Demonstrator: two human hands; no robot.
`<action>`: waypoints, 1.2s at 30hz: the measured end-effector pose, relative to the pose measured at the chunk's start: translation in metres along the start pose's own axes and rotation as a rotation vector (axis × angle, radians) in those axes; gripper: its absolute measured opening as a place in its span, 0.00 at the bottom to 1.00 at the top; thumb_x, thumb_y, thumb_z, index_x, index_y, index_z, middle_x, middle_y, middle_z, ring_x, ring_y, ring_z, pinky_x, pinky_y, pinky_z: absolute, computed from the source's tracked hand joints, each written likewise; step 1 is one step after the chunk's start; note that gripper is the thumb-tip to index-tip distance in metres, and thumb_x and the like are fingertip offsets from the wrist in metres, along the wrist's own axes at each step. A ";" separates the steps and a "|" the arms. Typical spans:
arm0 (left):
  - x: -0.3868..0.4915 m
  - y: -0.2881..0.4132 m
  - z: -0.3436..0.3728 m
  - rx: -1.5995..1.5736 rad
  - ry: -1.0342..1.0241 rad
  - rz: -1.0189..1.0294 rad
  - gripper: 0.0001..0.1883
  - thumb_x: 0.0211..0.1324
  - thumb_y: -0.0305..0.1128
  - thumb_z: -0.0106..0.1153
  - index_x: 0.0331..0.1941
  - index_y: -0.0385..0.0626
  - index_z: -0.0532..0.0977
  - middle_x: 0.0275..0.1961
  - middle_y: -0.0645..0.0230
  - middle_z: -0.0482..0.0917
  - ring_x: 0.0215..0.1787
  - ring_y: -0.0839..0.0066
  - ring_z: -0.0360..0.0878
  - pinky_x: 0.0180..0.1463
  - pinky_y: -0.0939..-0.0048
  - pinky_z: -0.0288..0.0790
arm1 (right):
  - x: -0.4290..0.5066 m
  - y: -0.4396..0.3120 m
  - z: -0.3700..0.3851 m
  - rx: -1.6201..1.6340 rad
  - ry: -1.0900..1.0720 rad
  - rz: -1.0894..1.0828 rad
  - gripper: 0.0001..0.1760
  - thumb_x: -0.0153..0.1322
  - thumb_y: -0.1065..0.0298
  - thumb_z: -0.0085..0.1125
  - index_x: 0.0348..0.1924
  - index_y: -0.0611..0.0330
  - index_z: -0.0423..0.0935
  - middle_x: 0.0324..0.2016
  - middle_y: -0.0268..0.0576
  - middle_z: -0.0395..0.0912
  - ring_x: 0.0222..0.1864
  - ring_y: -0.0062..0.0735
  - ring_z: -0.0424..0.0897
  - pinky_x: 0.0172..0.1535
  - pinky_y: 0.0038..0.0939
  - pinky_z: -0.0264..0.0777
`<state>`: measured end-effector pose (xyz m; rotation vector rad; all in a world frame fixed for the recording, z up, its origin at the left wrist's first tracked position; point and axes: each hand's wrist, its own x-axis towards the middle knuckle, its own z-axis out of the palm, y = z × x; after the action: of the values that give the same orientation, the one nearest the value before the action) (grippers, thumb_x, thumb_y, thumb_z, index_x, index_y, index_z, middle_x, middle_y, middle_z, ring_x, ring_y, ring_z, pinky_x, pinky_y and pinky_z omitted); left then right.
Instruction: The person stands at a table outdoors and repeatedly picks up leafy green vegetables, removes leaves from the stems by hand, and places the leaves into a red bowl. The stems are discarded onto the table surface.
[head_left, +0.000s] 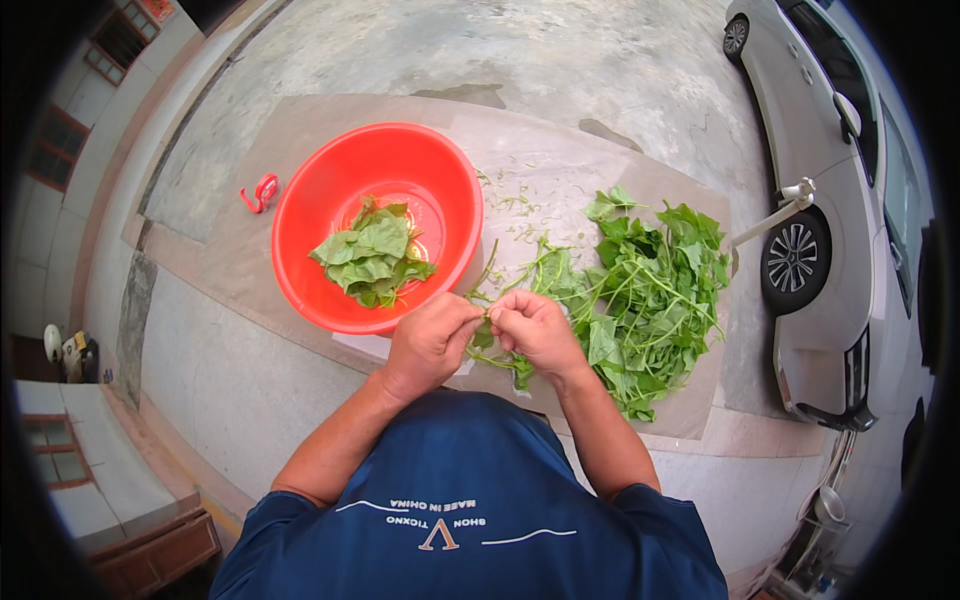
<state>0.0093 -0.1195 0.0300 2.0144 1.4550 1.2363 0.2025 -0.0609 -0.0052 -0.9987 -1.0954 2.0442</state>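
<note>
Just past the near rim of a red plastic basin (300, 281), my left hand (429, 339) pinches the end of a green leaf stem (486, 313) between thumb and fingers. My right hand (536, 330) grips the same stem close by, so the two sets of fingertips almost touch. A leaf hangs below the fingers, partly hidden by them. Inside the basin lies a small stack of plucked green leaves (371, 251). To the right of my right hand spreads a large heap of leafy green vines (645, 300), some stems reaching toward my hands.
A brown sheet (240, 255) covers the ground beneath the basin and heap. Stem scraps (517, 202) are scattered beyond my hands. Left of the basin is a roll of red tape (264, 189). A silver car (817, 150) and a pale pipe (772, 217) stand at right.
</note>
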 end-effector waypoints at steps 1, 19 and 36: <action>0.000 0.000 -0.001 -0.026 0.020 -0.013 0.08 0.61 0.20 0.68 0.43 0.39 0.82 0.40 0.59 0.84 0.37 0.61 0.85 0.39 0.64 0.78 | 0.002 0.004 0.000 -0.024 0.027 -0.026 0.06 0.79 0.69 0.63 0.38 0.60 0.83 0.27 0.31 0.82 0.24 0.13 0.75 0.29 0.20 0.70; -0.017 -0.064 -0.060 0.212 0.380 -0.346 0.14 0.69 0.22 0.61 0.57 0.37 0.80 0.46 0.62 0.83 0.38 0.73 0.83 0.42 0.68 0.79 | 0.123 0.033 -0.063 -1.635 0.225 -0.506 0.11 0.72 0.74 0.60 0.44 0.60 0.88 0.36 0.48 0.87 0.34 0.45 0.86 0.41 0.37 0.81; -0.088 -0.114 0.076 0.330 -0.622 -0.038 0.06 0.63 0.35 0.66 0.40 0.48 0.82 0.51 0.59 0.81 0.44 0.53 0.87 0.42 0.51 0.81 | 0.003 0.110 -0.036 -1.364 -0.047 -0.181 0.12 0.73 0.70 0.58 0.47 0.56 0.87 0.42 0.50 0.86 0.43 0.55 0.87 0.47 0.50 0.82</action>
<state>-0.0026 -0.1374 -0.1315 2.2751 1.4166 0.2958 0.2133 -0.0960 -0.1144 -1.3094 -2.5625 0.9685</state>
